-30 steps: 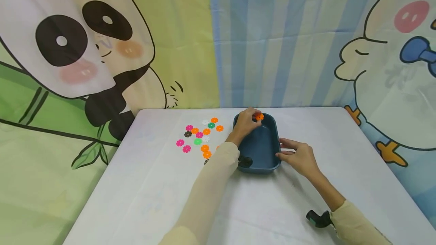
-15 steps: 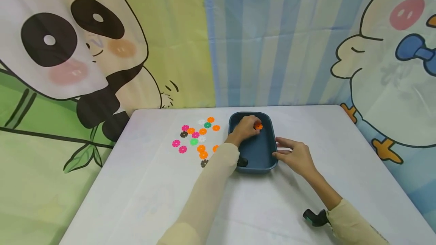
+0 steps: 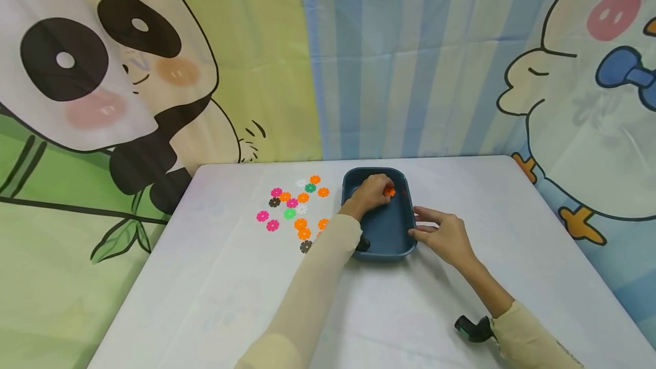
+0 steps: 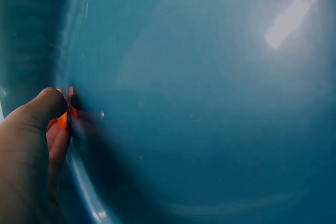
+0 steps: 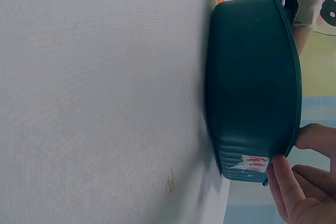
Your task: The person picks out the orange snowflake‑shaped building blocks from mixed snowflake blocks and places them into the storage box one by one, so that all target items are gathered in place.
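Note:
A dark blue rectangular basin [image 3: 386, 226] stands on the white table. Inside its far part, my left hand [image 3: 370, 192] pinches an orange flower-shaped disc [image 3: 389, 192] between thumb and fingers. The left wrist view shows the orange disc [image 4: 62, 121] partly covered by the thumb, close to the basin's inner wall; a reddish reflection appears beside it. At the basin's right side, my right hand [image 3: 451, 238] touches the rim and outer wall with its thumb and extended fingers. In the right wrist view, fingertips [image 5: 283, 169] rest against the wall near a white sticker [image 5: 253, 163].
Several flower-shaped discs in pink, orange, green, white and brown [image 3: 291, 203] lie scattered left of the basin. Some are partly covered by the left sleeve [image 3: 312, 278]. A black wrist device [image 3: 474, 329] sits at the right cuff. A printed curtain [image 3: 379, 61] hangs behind the table.
My left hand has lowered with the orange disc from near the basin's far rim into its interior. The right hand keeps its place at the side. The head view has shifted slightly.

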### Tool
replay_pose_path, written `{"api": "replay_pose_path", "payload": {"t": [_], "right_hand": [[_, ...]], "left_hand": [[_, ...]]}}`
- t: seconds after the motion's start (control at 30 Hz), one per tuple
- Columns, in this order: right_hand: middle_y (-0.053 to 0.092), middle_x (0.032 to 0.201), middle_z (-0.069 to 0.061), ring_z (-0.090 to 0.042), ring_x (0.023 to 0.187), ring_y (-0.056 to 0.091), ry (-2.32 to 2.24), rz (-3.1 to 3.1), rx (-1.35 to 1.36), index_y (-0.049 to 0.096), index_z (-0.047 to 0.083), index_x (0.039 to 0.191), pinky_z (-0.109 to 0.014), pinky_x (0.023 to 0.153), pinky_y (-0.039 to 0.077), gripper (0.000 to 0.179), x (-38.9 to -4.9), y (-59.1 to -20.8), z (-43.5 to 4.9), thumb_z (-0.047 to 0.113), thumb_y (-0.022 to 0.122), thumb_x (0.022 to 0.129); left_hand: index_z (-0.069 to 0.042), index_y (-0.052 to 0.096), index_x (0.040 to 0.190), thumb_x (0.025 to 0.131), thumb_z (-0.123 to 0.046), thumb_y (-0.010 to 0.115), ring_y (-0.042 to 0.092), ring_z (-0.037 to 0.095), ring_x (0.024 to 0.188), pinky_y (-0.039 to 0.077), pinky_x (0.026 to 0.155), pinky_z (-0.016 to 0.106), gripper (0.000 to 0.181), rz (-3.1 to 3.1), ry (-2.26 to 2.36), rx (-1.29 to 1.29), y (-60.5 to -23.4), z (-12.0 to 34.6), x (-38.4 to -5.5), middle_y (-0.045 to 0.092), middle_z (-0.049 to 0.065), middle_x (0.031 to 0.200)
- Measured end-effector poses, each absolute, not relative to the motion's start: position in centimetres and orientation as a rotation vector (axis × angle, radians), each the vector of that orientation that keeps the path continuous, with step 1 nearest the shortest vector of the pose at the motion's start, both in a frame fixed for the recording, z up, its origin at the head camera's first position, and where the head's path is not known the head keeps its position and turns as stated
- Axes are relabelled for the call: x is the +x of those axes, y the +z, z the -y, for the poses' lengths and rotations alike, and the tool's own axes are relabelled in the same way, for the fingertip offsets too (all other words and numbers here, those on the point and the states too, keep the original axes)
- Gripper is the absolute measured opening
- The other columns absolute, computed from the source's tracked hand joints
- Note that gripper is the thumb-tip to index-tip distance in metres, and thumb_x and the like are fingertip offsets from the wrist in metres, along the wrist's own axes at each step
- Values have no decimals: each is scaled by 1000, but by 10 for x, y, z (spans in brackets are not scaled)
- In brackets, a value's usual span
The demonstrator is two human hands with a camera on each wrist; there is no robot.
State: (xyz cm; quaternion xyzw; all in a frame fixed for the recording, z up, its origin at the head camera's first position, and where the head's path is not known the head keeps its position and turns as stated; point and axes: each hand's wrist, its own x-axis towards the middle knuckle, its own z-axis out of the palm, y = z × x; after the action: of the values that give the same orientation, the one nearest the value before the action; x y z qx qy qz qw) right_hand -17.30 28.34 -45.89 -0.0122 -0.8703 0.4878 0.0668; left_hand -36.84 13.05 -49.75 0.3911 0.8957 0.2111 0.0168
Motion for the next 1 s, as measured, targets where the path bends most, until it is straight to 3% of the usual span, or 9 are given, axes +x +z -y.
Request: {"api": "replay_pose_path", "payload": {"t": [0.33,0.53,0.77,1.0], "right_hand": [[65,119,-22,-28,96,70,1475,2613,11,57,1,135,-27,72,57,59,-172,-456,-281,4,79,80],[65,119,-22,-28,95,70,1416,2640,5,57,1,135,-27,71,57,59,-171,-458,-284,6,79,80],[64,119,-23,-29,97,70,1435,2645,-13,57,2,135,-27,72,57,59,-170,-456,-284,7,79,81],[65,119,-23,-29,96,70,1412,2648,12,57,1,135,-27,71,57,58,-170,-455,-284,7,79,81]], "left_hand": [[-8,65,122,87,-17,74,58,14,104,47,91,24,37,-2801,599,1229,-487,-123,-368,62,4,116],[-6,63,126,91,-15,70,58,18,114,45,96,26,37,-2779,704,1279,-454,-109,-376,63,7,123],[-2,61,126,91,-7,66,62,25,110,50,91,29,36,-2818,897,1187,-416,-58,-395,62,11,125],[1,65,123,91,1,62,61,26,112,49,95,35,31,-2919,863,956,-431,3,-408,64,14,123]]}}
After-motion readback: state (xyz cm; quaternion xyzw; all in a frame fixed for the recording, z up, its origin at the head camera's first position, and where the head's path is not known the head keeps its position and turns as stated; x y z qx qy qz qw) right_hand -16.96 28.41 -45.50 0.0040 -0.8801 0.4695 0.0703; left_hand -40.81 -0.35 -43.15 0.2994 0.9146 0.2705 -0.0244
